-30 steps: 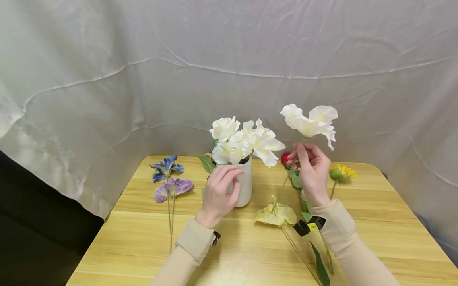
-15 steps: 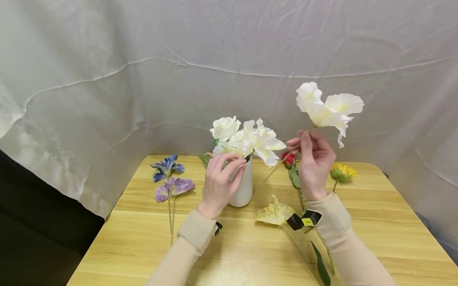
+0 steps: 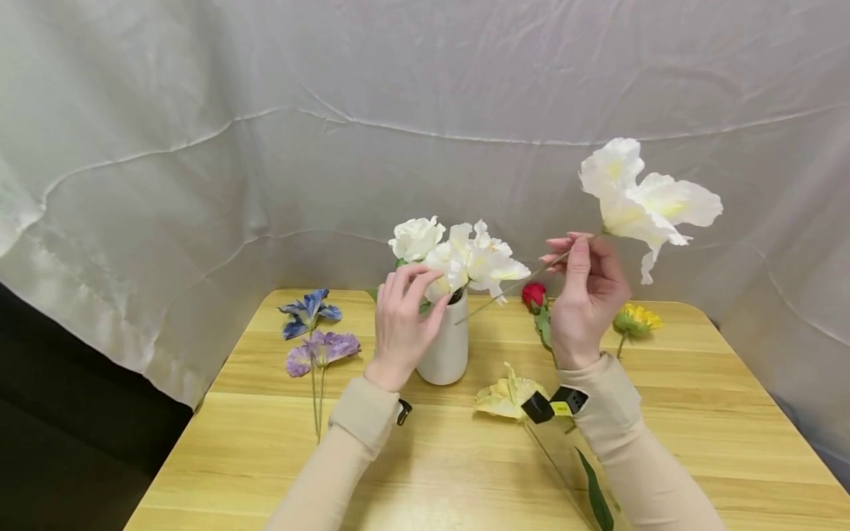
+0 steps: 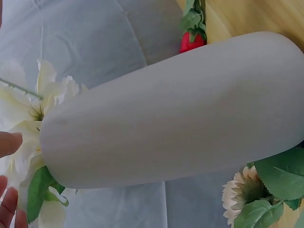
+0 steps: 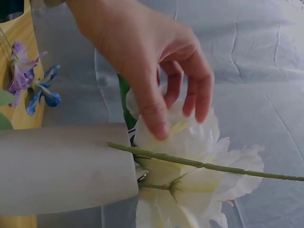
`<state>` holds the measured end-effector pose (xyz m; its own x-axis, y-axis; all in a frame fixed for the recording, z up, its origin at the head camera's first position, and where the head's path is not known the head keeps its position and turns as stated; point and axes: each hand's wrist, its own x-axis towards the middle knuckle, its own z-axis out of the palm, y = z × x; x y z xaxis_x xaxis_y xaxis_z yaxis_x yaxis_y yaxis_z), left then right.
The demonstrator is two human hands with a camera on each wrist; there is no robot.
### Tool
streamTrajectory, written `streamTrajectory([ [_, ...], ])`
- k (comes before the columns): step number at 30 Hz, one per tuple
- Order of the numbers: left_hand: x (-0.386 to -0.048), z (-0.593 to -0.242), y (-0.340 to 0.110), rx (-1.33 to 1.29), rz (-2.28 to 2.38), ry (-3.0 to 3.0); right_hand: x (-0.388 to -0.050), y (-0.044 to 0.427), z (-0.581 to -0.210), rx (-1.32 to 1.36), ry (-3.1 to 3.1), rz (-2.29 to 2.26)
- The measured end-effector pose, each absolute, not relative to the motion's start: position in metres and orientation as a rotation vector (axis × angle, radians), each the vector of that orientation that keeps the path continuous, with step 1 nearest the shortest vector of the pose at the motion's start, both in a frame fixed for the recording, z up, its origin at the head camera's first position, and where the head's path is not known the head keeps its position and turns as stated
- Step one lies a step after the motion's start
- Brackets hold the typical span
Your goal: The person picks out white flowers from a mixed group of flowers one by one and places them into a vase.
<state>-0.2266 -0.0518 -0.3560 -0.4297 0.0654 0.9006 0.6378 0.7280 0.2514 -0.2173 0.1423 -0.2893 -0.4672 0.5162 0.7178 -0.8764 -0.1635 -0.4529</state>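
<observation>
A white artificial flower [image 3: 634,199] with ruffled petals is pinched by its stem in my right hand [image 3: 587,299], up and right of the white vase [image 3: 443,350]. Its green stem [image 5: 204,165] slants down to the left, and the cut end passes in front of the vase near the mouth in the right wrist view. Several white flowers [image 3: 491,262] stand in the vase. My left hand [image 3: 403,317] is at the vase's left side by the mouth, fingers bent loosely and thumb apart, beside the white petals. Whether the fingertips touch them I cannot tell.
On the wooden table [image 3: 425,472] lie a blue flower [image 3: 311,313] and a purple flower [image 3: 325,350] at left. A pale yellow flower [image 3: 511,394], a red rose [image 3: 533,295] and a yellow flower [image 3: 635,321] lie at right. A beige flower [image 4: 242,192] is behind the vase.
My right hand has risen slightly, and the white flower has tilted and swung up to the right, its stem end now near the vase mouth. The left hand has moved slightly upward by the vase.
</observation>
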Motion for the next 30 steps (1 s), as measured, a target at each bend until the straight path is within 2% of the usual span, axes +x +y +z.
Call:
streamTrajectory([
  [12,-0.233,-0.355,-0.055,-0.504,-0.696,-1.962,-0.215,0.138,-0.282,0.51,-0.975,1.823],
  [30,-0.235,-0.354,-0.062,-0.527,-0.756,-1.985,-0.221,0.124,-0.298,0.712,-1.124,1.669],
])
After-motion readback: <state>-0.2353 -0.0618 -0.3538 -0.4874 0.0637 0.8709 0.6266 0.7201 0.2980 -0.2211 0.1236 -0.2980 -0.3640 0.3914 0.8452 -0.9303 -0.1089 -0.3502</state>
